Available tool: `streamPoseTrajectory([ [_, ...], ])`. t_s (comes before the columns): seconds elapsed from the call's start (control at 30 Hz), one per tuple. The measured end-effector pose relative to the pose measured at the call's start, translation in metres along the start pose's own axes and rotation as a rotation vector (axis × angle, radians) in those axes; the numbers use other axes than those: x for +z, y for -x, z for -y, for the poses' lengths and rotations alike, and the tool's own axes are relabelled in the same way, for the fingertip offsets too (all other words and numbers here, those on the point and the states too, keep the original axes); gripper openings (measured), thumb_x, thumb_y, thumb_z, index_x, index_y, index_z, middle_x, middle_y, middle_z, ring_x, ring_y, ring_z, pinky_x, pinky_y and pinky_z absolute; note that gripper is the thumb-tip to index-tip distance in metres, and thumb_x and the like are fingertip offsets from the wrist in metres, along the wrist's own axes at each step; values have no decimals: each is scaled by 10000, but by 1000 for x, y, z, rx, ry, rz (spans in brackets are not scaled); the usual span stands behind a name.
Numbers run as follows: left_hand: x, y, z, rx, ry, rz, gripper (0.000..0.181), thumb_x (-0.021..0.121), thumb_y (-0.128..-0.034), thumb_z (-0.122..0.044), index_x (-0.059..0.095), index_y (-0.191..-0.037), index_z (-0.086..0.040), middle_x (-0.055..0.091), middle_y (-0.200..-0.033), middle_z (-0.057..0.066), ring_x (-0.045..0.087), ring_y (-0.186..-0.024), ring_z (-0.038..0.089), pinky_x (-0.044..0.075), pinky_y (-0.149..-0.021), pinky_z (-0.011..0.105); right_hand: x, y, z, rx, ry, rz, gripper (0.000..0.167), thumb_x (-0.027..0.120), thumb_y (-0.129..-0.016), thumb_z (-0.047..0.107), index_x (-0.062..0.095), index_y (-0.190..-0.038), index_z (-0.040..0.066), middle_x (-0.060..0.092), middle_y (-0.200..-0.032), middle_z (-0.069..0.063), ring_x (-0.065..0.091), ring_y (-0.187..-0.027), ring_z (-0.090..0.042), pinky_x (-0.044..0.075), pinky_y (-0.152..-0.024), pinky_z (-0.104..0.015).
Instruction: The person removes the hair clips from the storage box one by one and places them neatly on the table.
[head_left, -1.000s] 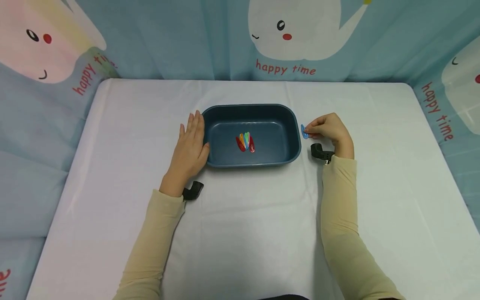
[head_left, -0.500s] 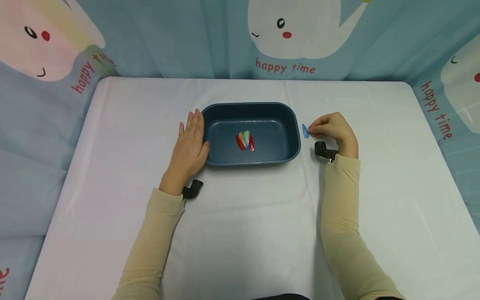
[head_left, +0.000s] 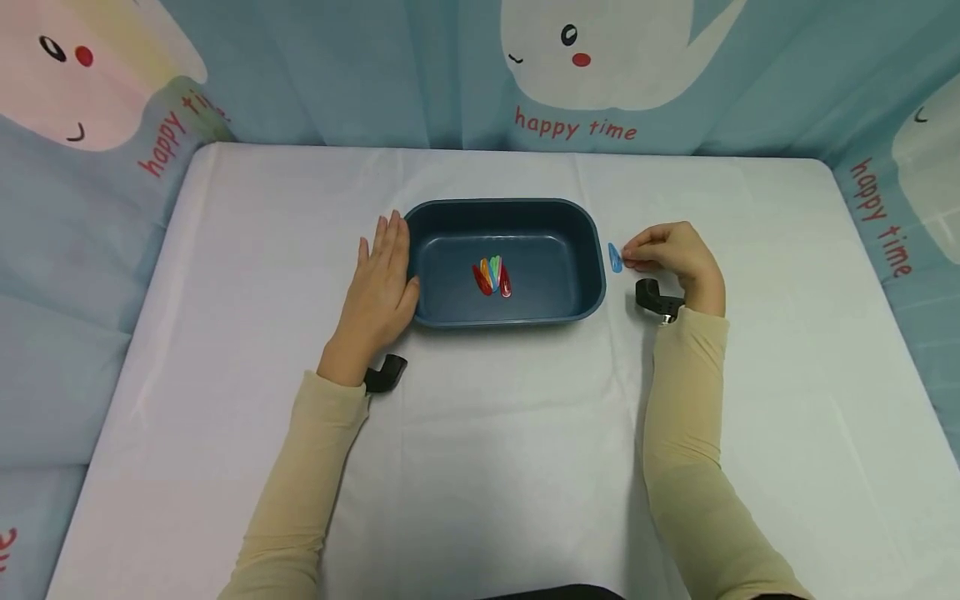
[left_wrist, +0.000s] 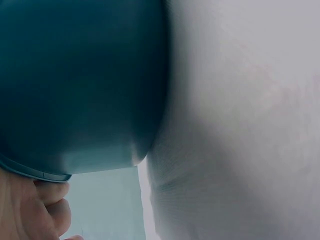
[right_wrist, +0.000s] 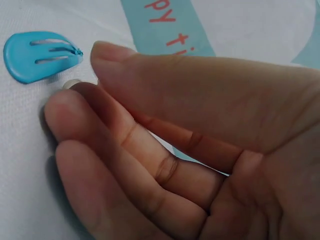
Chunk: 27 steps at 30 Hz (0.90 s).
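A blue snap hair clip (head_left: 615, 257) lies on the white cloth, just right of the dark blue tray. In the right wrist view that hair clip (right_wrist: 42, 56) rests flat with its narrow end toward my thumb tip, a small gap between them. My right hand (head_left: 675, 257) hovers beside it, fingers loosely bent and holding nothing. My left hand (head_left: 375, 292) rests along the left end of the tray (head_left: 506, 322), fingers straight against its rim. Inside the tray several hair clips (head_left: 492, 275) in red, orange, green and blue lie side by side.
A white cloth (head_left: 480, 433) covers the table. Behind it and at both sides hangs a light blue curtain (head_left: 360, 75) with printed cartoon figures. A black wrist mount (head_left: 386, 374) is on the left wrist, another black mount (head_left: 658, 297) on the right.
My right hand has let go of the blue hair clip and drawn back slightly to the right; the clip now lies beside the tray. The left hand stays against the tray.
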<state>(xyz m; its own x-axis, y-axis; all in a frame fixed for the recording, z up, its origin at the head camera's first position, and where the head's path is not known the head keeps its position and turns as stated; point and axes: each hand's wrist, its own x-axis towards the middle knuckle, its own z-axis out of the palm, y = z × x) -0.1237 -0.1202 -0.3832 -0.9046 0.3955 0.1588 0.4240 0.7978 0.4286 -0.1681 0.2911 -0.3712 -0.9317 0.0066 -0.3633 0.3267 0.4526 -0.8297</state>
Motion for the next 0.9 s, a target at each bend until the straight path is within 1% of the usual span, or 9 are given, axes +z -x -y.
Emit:
streamPoseTrajectory([
  [0.1, -1, 0, -1, 3, 1, 3, 666, 378, -950, -169, 48, -1482, 62, 4, -1563, 169, -39, -1434, 284, -31, -1122, 473, -1, 2, 0, -7, -40, -3, 173, 675, -860, 64, 672, -935, -91, 684, -698, 35, 662, -649, -71, 530, -650, -213],
  [0.23, -2, 0, -2, 1, -7, 11, 667, 374, -953, -174, 41, -1483, 58, -6, -1564, 168, -60, -1433, 266, -37, -1122, 471, -3, 3, 1, -18, -107, 3, 72, 662, -860, 33, 708, -847, -21, 691, -709, 25, 676, -662, -82, 531, -651, -210],
  [0.37, -2, -1, -2, -3, -13, 15, 669, 372, -954, -180, 37, -1485, 52, 1, -1563, 177, -52, -1433, 277, -38, -1122, 468, -2, 2, 4, -21, -159, 4, 68, 671, -850, 23, 717, -800, 19, 696, -719, 11, 682, -662, -98, 532, -656, -212],
  [0.57, -1, 0, 0, -8, -13, 16, 668, 375, -956, -178, 37, -1485, 50, 8, -1563, 181, -49, -1434, 281, -37, -1122, 468, 1, 2, 8, -32, -196, -22, 37, 687, -828, 1, 712, -830, -27, 695, -707, -1, 681, -655, -111, 532, -645, -216],
  [0.63, -1, 0, 0, -11, -8, 17, 666, 375, -956, -178, 42, -1485, 51, 9, -1563, 180, -58, -1433, 271, -40, -1122, 467, 1, 3, 10, -42, -201, -31, 34, 688, -823, -6, 712, -834, -27, 693, -707, 9, 678, -654, -105, 529, -641, -212],
  [0.9, 1, 0, 0, -5, -4, 16, 665, 373, -954, -183, 46, -1484, 52, -22, -1566, 154, -52, -1435, 273, -43, -1123, 458, 4, 10, 21, -110, -205, -45, 90, 715, -807, 17, 692, -872, -41, 703, -731, 3, 676, -669, -110, 529, -653, -205],
])
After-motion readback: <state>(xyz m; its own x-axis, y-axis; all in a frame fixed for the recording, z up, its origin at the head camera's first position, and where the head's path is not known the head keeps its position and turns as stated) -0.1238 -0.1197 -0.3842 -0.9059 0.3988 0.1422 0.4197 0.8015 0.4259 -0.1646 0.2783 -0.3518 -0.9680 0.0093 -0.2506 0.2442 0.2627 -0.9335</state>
